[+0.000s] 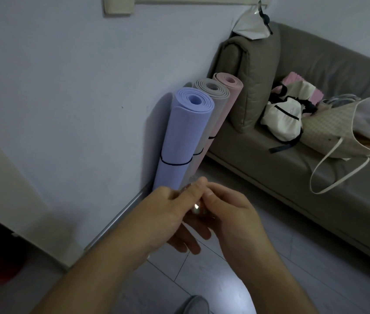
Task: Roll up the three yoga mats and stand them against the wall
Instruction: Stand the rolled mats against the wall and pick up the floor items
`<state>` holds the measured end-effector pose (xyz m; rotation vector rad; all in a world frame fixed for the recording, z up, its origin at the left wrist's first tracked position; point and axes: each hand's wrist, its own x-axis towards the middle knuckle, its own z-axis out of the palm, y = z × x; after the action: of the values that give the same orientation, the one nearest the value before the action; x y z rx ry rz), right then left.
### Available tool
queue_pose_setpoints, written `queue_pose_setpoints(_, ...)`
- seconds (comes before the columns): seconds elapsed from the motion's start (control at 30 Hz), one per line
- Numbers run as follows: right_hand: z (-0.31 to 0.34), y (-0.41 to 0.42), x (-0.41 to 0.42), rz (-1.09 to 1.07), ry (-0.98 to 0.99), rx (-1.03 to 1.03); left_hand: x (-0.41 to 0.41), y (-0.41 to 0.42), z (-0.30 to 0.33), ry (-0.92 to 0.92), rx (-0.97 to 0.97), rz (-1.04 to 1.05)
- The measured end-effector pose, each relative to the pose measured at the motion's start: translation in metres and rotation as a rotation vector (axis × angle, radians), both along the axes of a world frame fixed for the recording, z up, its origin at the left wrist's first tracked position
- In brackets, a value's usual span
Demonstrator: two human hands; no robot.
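Beyond our touching hands, left [168, 214] and right [231, 214], pinching something small and unclear, stand the purple mat [184, 137], grey mat [211, 103] and pink mat [227, 91].

A home living room: a grey upholstered sofa [270, 155] stands against a plain painted wall [66, 75] on a tiled floor [213, 286], with a checked tote bag [333, 130] and drawstring pouches [281, 118] on its seat.
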<state>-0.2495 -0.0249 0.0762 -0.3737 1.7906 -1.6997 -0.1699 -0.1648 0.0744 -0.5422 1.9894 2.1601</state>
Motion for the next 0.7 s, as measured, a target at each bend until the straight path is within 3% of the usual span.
queue_pose_setpoints(0.17, 0.0, -0.008, 0.007, -0.049, 0.201, 0.063, -0.003, 0.002, -0.002, 0.065, -0.133, 0.141)
queue_pose_setpoints(0.27, 0.002, -0.012, 0.008, -0.017, 0.226, 0.089, -0.002, 0.001, -0.003, 0.095, -0.205, 0.199)
queue_pose_setpoints(0.43, 0.003, -0.018, 0.006, -0.081, 0.246, 0.071, 0.0, -0.007, -0.003, 0.099, -0.05, 0.179)
queue_pose_setpoints(0.5, -0.003, -0.022, 0.008, -0.069, 0.183, 0.036, -0.001, -0.012, -0.007, 0.076, -0.086, 0.213)
queue_pose_setpoints(0.6, -0.023, -0.03, 0.002, -0.037, -0.133, -0.092, -0.001, -0.023, -0.01, 0.027, -0.096, 0.409)
queue_pose_setpoints(0.7, -0.074, -0.037, -0.012, -0.049, -0.159, 0.231, 0.001, -0.038, -0.009, -0.041, 0.09, 0.588)
